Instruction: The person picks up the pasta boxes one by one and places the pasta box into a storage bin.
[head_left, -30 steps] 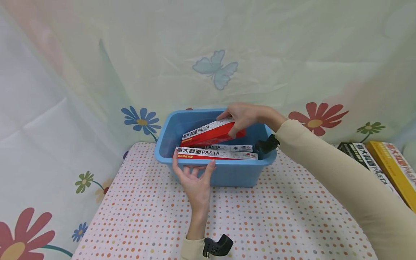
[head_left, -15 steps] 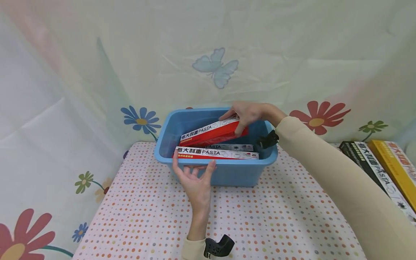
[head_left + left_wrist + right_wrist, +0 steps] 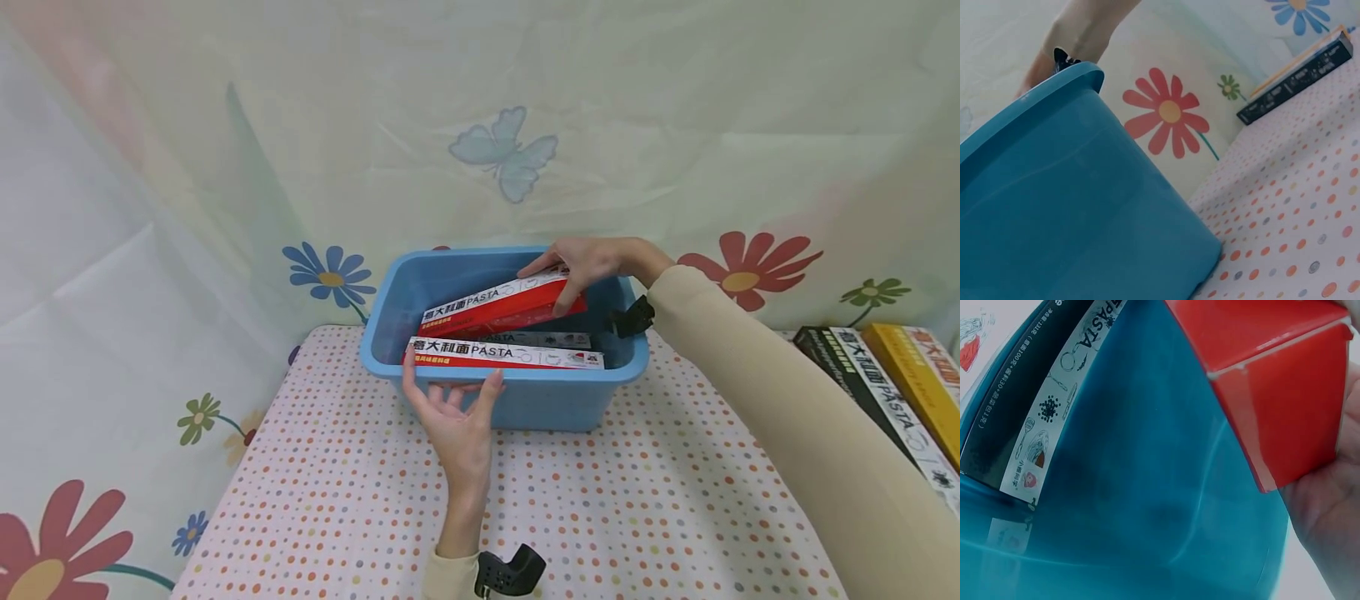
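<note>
Behind the right hand's grip hangs a floral cloth, and below it spreads a dotted tabletop. Directly under the grip stands a blue tub. Well off to the right of the grip, a yellow box and a striped black box lie side by side on the tabletop. The right hand holds a red pasta box by its right end, thumb on the near side; the box slants down leftward from the grip into the tub, and I cannot tell whether its lower end touches anything. Nearer the person than the grip, a second red box lies along the near wall, with a dark pasta box just behind it. The left hand, forward and left of the grip, is spread against the near wall, index finger and thumb at the rim. Smallest, a black wrist device sits just right of the grip.
</note>
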Demonstrator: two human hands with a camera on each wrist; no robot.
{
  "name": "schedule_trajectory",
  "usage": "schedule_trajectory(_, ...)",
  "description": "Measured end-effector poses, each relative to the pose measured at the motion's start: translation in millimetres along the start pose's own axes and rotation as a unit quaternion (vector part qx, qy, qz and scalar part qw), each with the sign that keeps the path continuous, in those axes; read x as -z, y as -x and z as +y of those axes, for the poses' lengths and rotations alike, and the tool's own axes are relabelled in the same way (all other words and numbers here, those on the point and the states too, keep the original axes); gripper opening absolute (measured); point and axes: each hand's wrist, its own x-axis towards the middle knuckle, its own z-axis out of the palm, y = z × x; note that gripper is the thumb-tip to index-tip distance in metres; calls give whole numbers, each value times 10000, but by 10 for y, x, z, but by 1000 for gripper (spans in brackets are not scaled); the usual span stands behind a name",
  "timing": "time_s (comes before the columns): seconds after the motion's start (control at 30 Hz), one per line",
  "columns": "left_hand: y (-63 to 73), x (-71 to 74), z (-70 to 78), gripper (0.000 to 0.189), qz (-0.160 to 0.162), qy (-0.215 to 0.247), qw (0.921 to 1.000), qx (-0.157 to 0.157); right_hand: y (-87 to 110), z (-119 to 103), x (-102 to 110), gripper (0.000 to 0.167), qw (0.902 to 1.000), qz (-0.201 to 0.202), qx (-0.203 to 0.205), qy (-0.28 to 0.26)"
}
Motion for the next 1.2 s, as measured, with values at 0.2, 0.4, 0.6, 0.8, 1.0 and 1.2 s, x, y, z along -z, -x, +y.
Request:
schedule_trajectory(0.2,12,-6,-11,103,30,-88,10000,-34,5,49,-4,81,10000,-51,-51,-46)
schedule_trajectory(0.4,29,-31,-10,106,16,-98,9999,40,51,123,14,79,9994,-90,-209,-251)
schedule_trajectory(0.6,33,-36,-27,104,-43,-113,9999,32,50,151,15,73,9980,-37,94,-630)
schedule_trajectory(0.8,20,-44,-61,104,-65,-189,9998,81,96,93,15,72,9967,200,379,-695)
schedule_trajectory(1.0,-16,-22,-91,104,-43,-169,9997,142,289,-19,10,67,9921,430,1025,-584)
schedule_trajectory(1.2,-56,-34,-129,105,-11,-92,9999,78,780,-6,-50,64,9854,908,1366,-460)
